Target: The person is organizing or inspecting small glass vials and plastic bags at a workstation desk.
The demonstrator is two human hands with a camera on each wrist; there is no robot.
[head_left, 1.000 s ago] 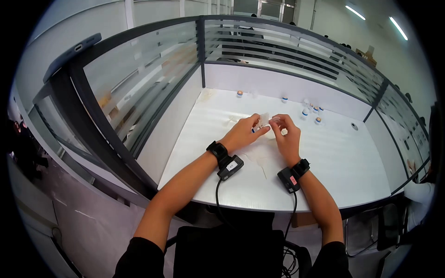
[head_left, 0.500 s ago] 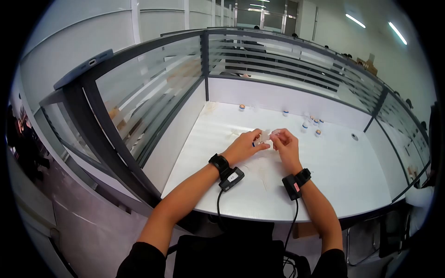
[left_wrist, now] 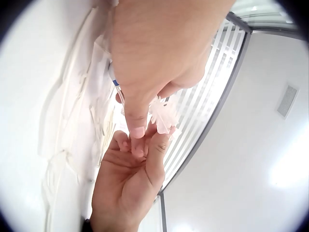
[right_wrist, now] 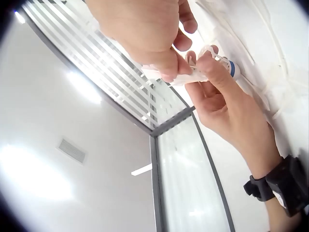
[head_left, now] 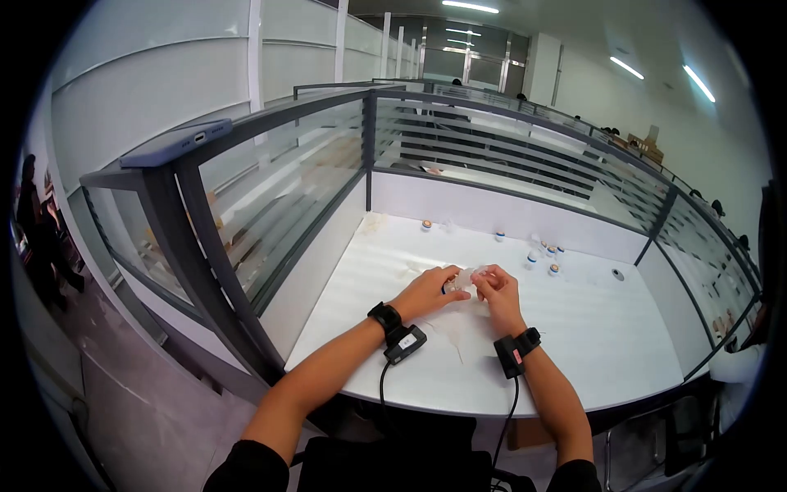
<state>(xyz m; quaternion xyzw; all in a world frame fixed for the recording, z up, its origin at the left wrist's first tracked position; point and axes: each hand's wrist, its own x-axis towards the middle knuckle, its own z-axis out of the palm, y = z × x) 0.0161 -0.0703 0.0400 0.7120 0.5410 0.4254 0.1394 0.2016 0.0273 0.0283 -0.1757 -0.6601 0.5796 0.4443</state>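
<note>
Both hands meet above the middle of the white table. My left hand (head_left: 428, 293) grips a small clear vial with a blue band (right_wrist: 233, 69), its cap end pointing toward the table in the right wrist view. A crumpled, whitish translucent piece (left_wrist: 164, 115) sticks out from between the fingers, frilled like thin film or petals. My right hand (head_left: 502, 297) pinches this piece between thumb and fingertips, close against the left fingertips. Fingers hide most of the vial, and I cannot tell whether the piece is inside it.
Several small vials with blue and orange caps (head_left: 554, 270) stand at the back right of the table (head_left: 590, 344); another vial (head_left: 426, 225) stands at the back left. Thin pale strands (left_wrist: 63, 154) lie under the hands. Partition panels (head_left: 508, 197) enclose the table. A phone (head_left: 176, 143) rests on the left partition.
The head view has tilted up, so the table and hands sit lower in the picture. The hands stay together at the whitish piece, the right fingers shifting slightly around it.
</note>
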